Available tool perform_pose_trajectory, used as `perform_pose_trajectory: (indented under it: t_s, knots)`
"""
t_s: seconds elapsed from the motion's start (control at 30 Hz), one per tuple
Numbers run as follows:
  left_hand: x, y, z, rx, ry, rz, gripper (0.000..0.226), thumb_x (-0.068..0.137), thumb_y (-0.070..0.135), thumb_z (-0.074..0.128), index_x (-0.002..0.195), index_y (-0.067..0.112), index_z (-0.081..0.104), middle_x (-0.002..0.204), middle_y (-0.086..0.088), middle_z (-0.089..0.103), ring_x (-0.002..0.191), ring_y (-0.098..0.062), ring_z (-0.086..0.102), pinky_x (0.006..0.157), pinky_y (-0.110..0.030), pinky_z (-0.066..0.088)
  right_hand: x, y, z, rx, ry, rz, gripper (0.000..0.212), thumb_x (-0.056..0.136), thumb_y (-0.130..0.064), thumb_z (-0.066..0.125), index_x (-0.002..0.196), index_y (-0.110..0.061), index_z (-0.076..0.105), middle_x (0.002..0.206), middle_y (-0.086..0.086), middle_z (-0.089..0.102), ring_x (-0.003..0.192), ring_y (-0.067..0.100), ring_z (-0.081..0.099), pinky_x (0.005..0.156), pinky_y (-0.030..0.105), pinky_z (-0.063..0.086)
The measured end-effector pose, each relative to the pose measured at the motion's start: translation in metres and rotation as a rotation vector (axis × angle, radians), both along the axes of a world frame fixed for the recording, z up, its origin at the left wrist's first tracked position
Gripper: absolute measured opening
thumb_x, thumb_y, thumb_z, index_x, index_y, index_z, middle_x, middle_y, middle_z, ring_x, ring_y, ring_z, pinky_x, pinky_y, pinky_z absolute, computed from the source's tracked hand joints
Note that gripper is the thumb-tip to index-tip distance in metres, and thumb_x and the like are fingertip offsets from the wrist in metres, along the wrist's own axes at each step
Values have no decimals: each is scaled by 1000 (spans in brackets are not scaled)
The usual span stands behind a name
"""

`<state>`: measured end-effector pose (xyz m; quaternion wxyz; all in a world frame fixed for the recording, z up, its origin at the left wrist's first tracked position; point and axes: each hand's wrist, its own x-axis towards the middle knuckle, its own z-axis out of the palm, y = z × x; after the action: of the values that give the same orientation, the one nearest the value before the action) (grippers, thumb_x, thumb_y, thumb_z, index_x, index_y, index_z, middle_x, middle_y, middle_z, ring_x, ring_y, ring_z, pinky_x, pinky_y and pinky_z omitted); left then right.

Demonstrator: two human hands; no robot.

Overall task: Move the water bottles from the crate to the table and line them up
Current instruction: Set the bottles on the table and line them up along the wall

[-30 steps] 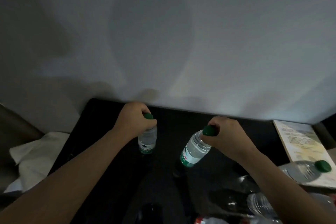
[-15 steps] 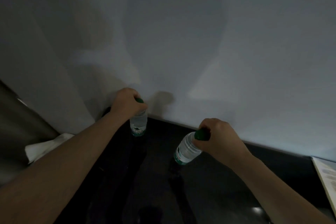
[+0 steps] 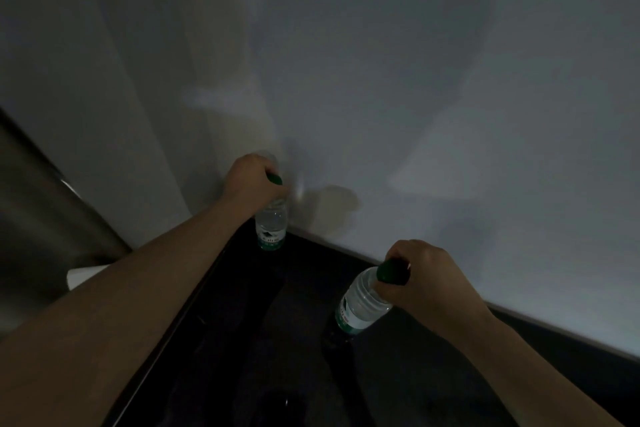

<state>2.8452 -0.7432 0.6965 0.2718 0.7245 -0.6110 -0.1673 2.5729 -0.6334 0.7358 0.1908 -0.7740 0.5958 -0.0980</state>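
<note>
The left hand (image 3: 254, 180) was curled over the top of the left bottle (image 3: 272, 227), its fingers wrapped round the neck just below the green cap (image 3: 275, 179). That bottle stood upright at the far left corner of the dark table (image 3: 242, 340), close to the pale wall (image 3: 381, 80). The right hand (image 3: 427, 276) was clamped on the green cap (image 3: 391, 273) of the right bottle (image 3: 363, 307), which was tilted, with its top leaning right and its base pointing down to the left. The base was lost in the dark, so whether it touched the table could not be told. The two bottles were well apart. A white object (image 3: 83, 276) lay off the table's left edge.
</note>
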Motion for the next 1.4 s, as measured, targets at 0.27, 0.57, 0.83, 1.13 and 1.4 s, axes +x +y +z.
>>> perform_pose_trajectory:
  t_s: [0.27,0.57,0.83,1.13,1.4]
  knots:
    - [7,3,-13,-27,82,14,30,69,18,79,90,-2,72,92,-18,66,80,-21,56,68,-23,38,23,-31,-1,10,-13,61,20,80,-24,71,93,-10,64,90,3,62,77,11,56,61,14,43]
    - [8,2,-24,-46,250,84,30,67,17,80,88,-2,71,96,-23,60,91,-33,59,78,-32,45,55,-74,3,-7,-9,128,23,75,-15,71,97,-10,64,94,9,58,80,19,56,69,29,48]
    - [12,-1,-31,-89,200,33,41,60,32,72,83,-3,69,89,-21,59,85,-30,57,73,-31,42,88,-108,2,-25,90,271,36,73,-9,71,107,-13,63,103,9,53,90,26,57,75,32,48]
    - [14,-6,-40,-149,189,-1,27,70,18,79,84,-2,68,85,-9,50,79,-20,51,71,-28,40,112,-125,-8,-45,137,316,37,75,-7,68,111,-12,62,108,11,53,94,27,55,77,32,47]
    - [14,-7,-44,-176,239,5,23,69,14,79,80,-1,66,83,-9,49,76,-20,50,66,-23,34,113,-126,-20,-56,136,326,38,76,-7,68,113,-12,62,109,11,54,97,27,55,78,32,47]
